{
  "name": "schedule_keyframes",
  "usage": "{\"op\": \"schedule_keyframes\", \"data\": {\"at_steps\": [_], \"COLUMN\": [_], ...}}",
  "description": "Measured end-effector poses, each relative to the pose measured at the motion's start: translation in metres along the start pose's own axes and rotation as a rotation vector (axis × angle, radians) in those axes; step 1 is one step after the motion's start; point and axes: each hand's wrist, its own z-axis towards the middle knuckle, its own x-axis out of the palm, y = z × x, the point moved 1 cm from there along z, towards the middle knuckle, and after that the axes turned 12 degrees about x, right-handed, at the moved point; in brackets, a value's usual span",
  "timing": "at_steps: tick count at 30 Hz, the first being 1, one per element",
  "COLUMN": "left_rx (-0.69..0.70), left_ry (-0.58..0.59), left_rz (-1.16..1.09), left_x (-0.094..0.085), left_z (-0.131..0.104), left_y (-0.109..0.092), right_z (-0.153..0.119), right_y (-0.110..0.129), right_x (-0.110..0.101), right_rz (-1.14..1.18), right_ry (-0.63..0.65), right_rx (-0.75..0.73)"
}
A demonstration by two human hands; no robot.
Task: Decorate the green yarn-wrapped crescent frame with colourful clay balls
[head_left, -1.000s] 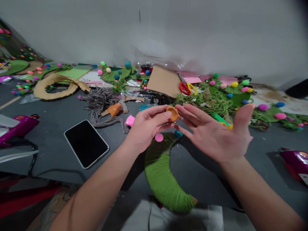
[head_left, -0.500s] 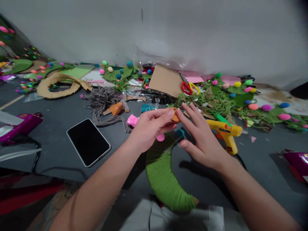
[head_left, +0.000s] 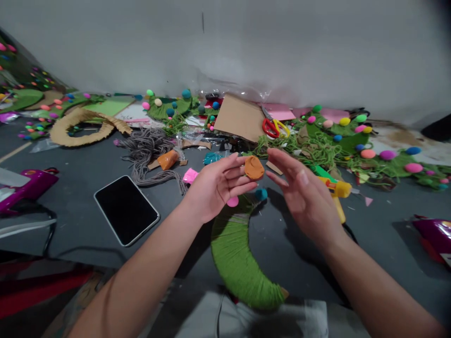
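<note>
My left hand (head_left: 220, 188) is turned palm up above the desk, and a flattened lump of orange clay (head_left: 254, 168) rests on its outstretched fingers. Facing it from the right, my right hand (head_left: 306, 197) holds nothing; its fingers are extended and apart from the clay. Below both hands lies a crescent form wrapped in green yarn (head_left: 239, 260), with bare cardboard showing at its lower tip. A blue ball (head_left: 261, 194) and a pink ball (head_left: 233, 201) sit by its upper end, which my left hand partly covers.
Beside my right hand is a yellow glue gun (head_left: 338, 188), partly hidden. A black-screened phone (head_left: 127, 210) lies at left, near grey yarn (head_left: 150, 149) and orange clay in a bag (head_left: 167, 160). Behind are scissors (head_left: 271, 127), cardboard (head_left: 237, 117), green yarn scraps and decorated wreaths.
My left fingers have unfolded from a pinch, so the orange clay now lies face up on them. My right hand has drawn away to the right and turned its palm inward.
</note>
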Motion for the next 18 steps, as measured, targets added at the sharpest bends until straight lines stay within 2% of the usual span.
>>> {"op": "schedule_keyframes", "data": {"at_steps": [2, 5, 10, 13, 16, 18], "left_rx": [-0.031, -0.115, -0.176, -0.179, -0.181, -0.182], "left_ry": [0.030, 0.070, 0.090, 0.067, 0.034, 0.023], "left_rz": [0.004, 0.041, -0.028, -0.097, -0.079, -0.036], "left_x": [0.0004, 0.0008, 0.0016, 0.0021, 0.0030, 0.0035], "left_z": [-0.0010, -0.0024, -0.0026, -0.0015, -0.0015, -0.0028], "left_y": [-0.0014, 0.0000, 0.0011, -0.0012, -0.0018, -0.0002], "right_z": [0.0012, 0.0023, 0.0034, 0.0050, 0.0067, 0.0071], "right_y": [0.0007, 0.0015, 0.0022, 0.0017, -0.0004, -0.0022], "right_x": [-0.0007, 0.0012, 0.0025, -0.0005, -0.0028, -0.0026], "right_rz": [-0.063, -0.271, -0.491, -0.594, -0.628, -0.591], "right_ry": [-0.047, -0.045, -0.159, -0.143, -0.107, -0.123], "right_rx": [-0.001, -0.072, -0.322, -0.452, -0.487, -0.439]}}
